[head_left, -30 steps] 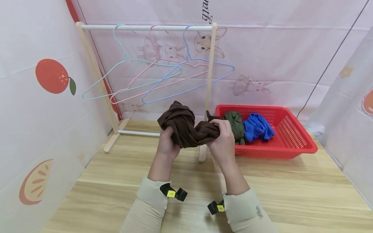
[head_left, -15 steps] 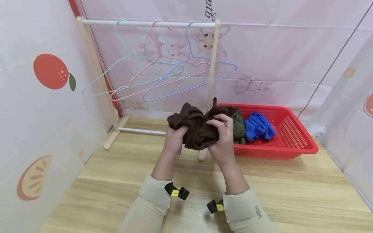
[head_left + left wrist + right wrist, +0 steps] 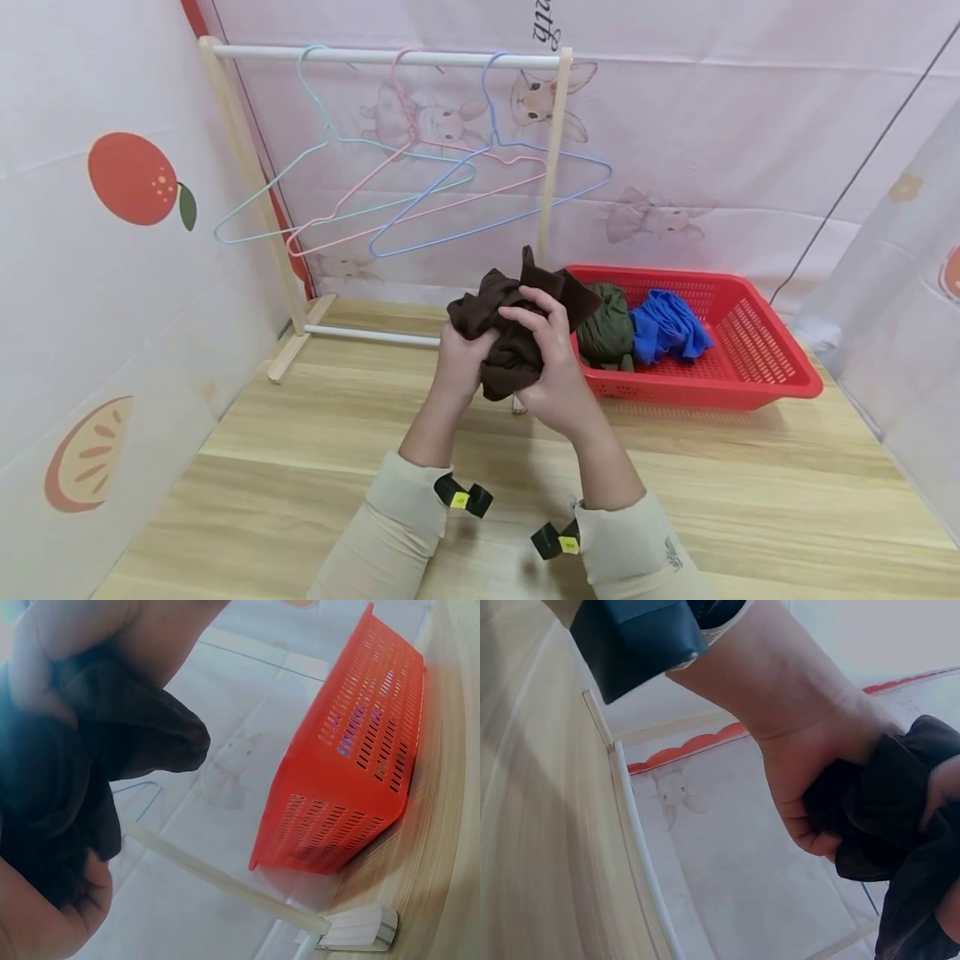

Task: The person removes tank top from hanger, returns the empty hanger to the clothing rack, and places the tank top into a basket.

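A bunched dark brown cloth [image 3: 513,354], probably a garment, is held up above the table between both hands. My left hand [image 3: 459,367] grips its left side, thumb over the folds. From the right, my right hand [image 3: 558,375] holds it with fingers curled over the top, and a loose flap sticks up beyond them. The left wrist view shows the brown cloth [image 3: 60,780] between fingers of both hands. In the right wrist view, the left hand's fingers [image 3: 810,832] curl under the bundle. How the cloth is folded inside the bundle is hidden.
A red basket [image 3: 772,333] at the right holds a dark green cloth [image 3: 607,329] and a blue cloth [image 3: 667,325]. Behind the hands stands a wooden rack [image 3: 555,150] with a green hanger [image 3: 300,154], a pink hanger [image 3: 352,192] and a blue hanger [image 3: 442,187] on its rail.
The brown cloth has been gathered from a wider twist into a tighter bundle. My left hand has moved right, and the right hand has shifted left, its fingers now over the cloth.
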Motion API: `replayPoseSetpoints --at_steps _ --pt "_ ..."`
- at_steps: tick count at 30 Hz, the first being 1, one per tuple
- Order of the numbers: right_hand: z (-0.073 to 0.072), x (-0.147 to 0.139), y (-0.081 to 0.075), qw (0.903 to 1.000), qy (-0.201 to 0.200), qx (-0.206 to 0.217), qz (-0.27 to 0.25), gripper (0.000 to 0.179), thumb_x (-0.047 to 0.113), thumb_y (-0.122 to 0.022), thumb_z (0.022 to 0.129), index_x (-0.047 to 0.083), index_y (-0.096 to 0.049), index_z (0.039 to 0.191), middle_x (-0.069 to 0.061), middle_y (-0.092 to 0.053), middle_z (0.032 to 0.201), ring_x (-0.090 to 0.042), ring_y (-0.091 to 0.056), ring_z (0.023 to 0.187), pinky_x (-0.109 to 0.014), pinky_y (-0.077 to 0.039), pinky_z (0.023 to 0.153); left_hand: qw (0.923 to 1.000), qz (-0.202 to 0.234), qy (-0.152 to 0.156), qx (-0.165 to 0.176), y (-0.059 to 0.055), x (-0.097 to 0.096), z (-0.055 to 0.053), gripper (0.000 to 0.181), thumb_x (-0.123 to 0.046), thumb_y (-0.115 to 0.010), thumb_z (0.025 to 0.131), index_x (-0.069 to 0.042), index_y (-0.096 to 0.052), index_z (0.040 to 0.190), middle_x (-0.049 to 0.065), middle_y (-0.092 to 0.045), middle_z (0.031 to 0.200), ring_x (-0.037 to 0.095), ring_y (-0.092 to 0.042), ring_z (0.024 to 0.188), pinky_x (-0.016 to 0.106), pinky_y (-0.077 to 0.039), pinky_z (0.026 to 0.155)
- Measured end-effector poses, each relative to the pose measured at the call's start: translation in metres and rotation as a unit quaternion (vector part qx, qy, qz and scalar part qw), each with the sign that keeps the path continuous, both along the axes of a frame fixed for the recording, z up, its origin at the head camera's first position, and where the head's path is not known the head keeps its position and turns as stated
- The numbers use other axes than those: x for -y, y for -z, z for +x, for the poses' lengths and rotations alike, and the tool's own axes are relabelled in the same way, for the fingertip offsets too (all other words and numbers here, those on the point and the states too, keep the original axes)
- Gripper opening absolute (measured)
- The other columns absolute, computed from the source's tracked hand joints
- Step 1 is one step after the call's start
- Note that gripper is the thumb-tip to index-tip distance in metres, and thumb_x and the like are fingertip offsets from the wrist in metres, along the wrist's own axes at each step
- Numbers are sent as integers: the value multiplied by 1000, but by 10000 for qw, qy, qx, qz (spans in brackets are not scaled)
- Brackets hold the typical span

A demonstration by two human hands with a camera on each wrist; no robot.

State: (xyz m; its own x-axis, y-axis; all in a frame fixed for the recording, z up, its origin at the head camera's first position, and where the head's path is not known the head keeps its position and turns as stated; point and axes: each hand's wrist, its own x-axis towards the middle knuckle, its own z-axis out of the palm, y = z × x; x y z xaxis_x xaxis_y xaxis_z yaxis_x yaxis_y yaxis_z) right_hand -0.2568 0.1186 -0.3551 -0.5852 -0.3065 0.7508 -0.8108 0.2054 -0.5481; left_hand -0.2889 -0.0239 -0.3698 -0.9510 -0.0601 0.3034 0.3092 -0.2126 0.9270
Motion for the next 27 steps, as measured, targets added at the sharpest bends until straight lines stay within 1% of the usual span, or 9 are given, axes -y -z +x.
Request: replayPoseSetpoints --at_steps 2,6,10,13,16,18,21,25,27 --pt "7 0 -8 9998 -146 127 -32 68 -12 -75 74 4 -49 135 -19 -23 156 -31 -20 147 -46 -35 110 9997 27 239 60 0 0 0 29 -7 -64 85 3 -59 111 6 -64 96 15 -64 84 29 -54 78" --pt "16 -3 -19 9979 -486 427 -102 78 -12 -68 70 -2 -40 142 -19 -13 161 -31 -12 150 -52 -32 109 9987 -123 463 178 1 2 -1 36 -12 -64 87 1 -58 121 9 -64 107 15 -63 94 30 -52 86" --pt "8 -8 -9 9953 -642 711 -133 101 -10 -67 63 7 -26 154 -6 -5 166 -24 -7 152 -54 -30 109 9964 -148 829 -110 2 6 -1 61 -13 -62 89 -10 -41 147 5 -52 142 15 -53 125 33 -43 106" --pt "-1 -12 0 9940 -635 849 -280 114 -10 -76 65 16 -16 158 3 -2 167 -20 -7 152 -54 -29 113 9911 22 1249 -469 2 9 -1 76 -12 -57 90 -20 -22 157 0 -35 157 17 -36 143 40 -31 116" --pt "-6 -14 4 9917 -559 1043 -496 126 -8 -86 63 22 -10 159 9 0 166 -16 -8 152 -54 -26 116 9849 75 1570 -720 1 11 -1 74 -12 -55 91 -20 -21 157 0 -33 159 21 -33 145 46 -28 117" --pt "-8 -14 5 9883 -514 1303 -606 129 -6 -88 62 27 -9 159 11 0 166 -15 -10 152 -53 -26 117 9807 46 1775 -818 0 12 0 70 -12 -53 92 -19 -25 156 -1 -31 159 20 -31 146 45 -28 117" --pt "-10 -14 5 9805 -557 1744 -709 129 -3 -88 64 34 -8 158 13 -8 165 -14 -18 150 -52 -26 117 9767 23 2002 -771 0 12 0 65 -12 -52 94 -19 -31 155 -1 -34 157 15 -37 140 37 -34 113" --pt "-12 -13 6 9636 -928 2259 -1093 124 9 -89 69 40 -7 156 14 -15 163 -14 -25 148 -50 -27 117 9742 78 2153 -669 3 13 1 59 -13 -50 94 -12 -36 152 6 -44 150 13 -51 123 29 -44 101" --pt "-15 -13 8 9495 -1201 2521 -1428 120 16 -90 70 41 -9 156 14 -16 163 -13 -25 148 -45 -31 116 9716 -20 2224 -804 4 13 1 61 -19 -50 96 -8 -32 153 8 -38 155 13 -47 130 31 -41 107"
